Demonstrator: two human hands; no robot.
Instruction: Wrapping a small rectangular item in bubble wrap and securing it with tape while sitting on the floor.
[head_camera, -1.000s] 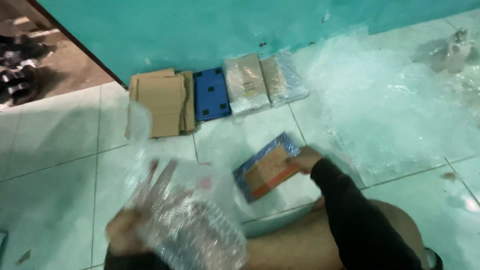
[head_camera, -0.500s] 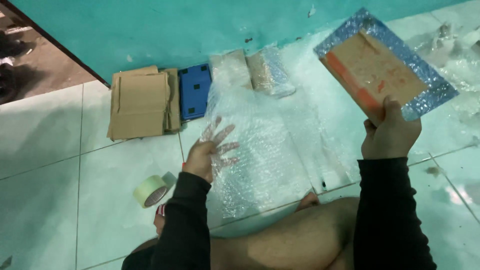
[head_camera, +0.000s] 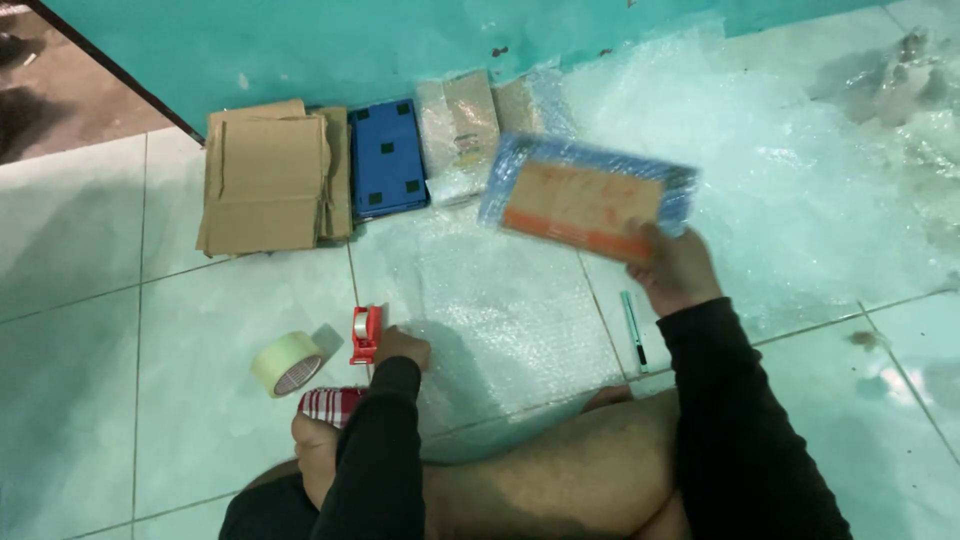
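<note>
My right hand (head_camera: 676, 272) grips the lower right corner of a flat bubble-wrapped parcel (head_camera: 585, 205) with blue edges and an orange-brown face. It holds the parcel tilted above the floor. Under it a sheet of bubble wrap (head_camera: 500, 315) lies spread on the tiles. My left hand (head_camera: 402, 348) rests at that sheet's near left corner with its fingers curled, touching a small red tape cutter (head_camera: 365, 333). Nothing shows inside the hand. A roll of clear tape (head_camera: 285, 362) lies just left of the cutter.
Against the teal wall (head_camera: 400, 50) lie a stack of flattened cardboard (head_camera: 265, 180), a blue flat item (head_camera: 388, 158) and two wrapped packages (head_camera: 458, 125). Loose bubble wrap (head_camera: 810, 170) covers the floor at right. A thin pen-like tool (head_camera: 633, 330) lies near my knee (head_camera: 560, 470).
My right hand has brought the parcel down and left, from high at the right to over the sheet. My left hand has left the sheet's middle for its corner by the red cutter.
</note>
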